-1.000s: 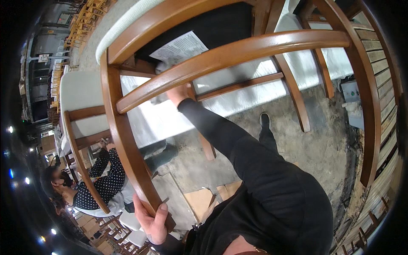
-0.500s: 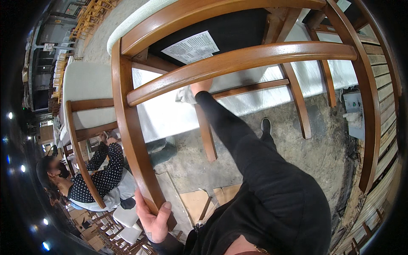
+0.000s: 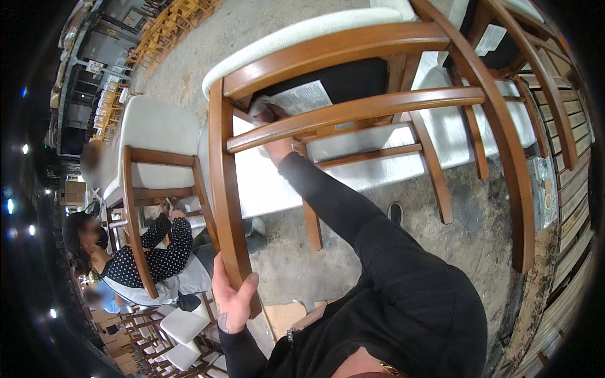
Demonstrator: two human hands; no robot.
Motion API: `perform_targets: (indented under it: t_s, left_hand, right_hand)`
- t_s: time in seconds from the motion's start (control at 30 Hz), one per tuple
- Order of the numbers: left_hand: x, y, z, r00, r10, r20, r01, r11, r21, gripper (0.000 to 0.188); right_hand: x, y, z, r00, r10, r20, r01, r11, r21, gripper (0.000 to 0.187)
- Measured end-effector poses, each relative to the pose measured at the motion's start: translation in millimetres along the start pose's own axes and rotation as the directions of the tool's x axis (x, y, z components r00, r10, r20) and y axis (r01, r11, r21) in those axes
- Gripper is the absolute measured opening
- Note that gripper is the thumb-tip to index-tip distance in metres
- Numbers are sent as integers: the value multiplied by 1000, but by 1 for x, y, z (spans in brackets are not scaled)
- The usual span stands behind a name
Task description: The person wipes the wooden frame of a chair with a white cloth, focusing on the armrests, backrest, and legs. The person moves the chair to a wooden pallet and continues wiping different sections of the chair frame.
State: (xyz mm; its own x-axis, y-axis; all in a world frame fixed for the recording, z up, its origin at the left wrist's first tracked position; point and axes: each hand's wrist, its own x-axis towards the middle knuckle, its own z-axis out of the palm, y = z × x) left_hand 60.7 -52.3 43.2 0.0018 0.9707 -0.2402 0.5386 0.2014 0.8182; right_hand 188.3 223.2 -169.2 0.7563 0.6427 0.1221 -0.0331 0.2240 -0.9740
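Note:
A brown wooden chair (image 3: 228,183) with a pale upholstered seat is tipped in front of me, its dark underside showing a white label (image 3: 305,97). My left hand (image 3: 233,296) is closed around the end of the near left post, thumb on the front. My right hand (image 3: 277,142) reaches behind the curved crossbar (image 3: 359,113), which partly covers it. In its fingers is a light grey cloth (image 3: 258,108), against the inside of the frame beside the label.
A white-covered work surface (image 3: 265,186) lies beneath the chair. At left, a person in dotted sleeves (image 3: 170,252) works by another pale-seated chair (image 3: 157,129). More chairs (image 3: 183,327) stand lower left. Slatted wood (image 3: 573,164) and another chair (image 3: 542,69) are at right.
My right hand has moved with the cloth from the lower part behind the crossbar up to the frame beside the label. My left hand keeps its hold on the post. The view has shifted.

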Motion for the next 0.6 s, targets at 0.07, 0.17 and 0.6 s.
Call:
perform_targets:
  t_s: [0.07,0.17,0.6]
  left_hand:
    - [0,-1,-1,1000,18,18,-18,1000,14,59]
    - [0,-2,-2,997,69,27,-70,997,37,59]
    - [3,-17,-3,991,132,0,-132,991,-4,60]
  right_hand:
    - [18,-47,-9,941,199,273,-278,915,291,39]
    - [40,-96,-39,917,336,216,-380,568,730,25]
    - [0,-54,-18,970,145,198,-161,985,69,46]
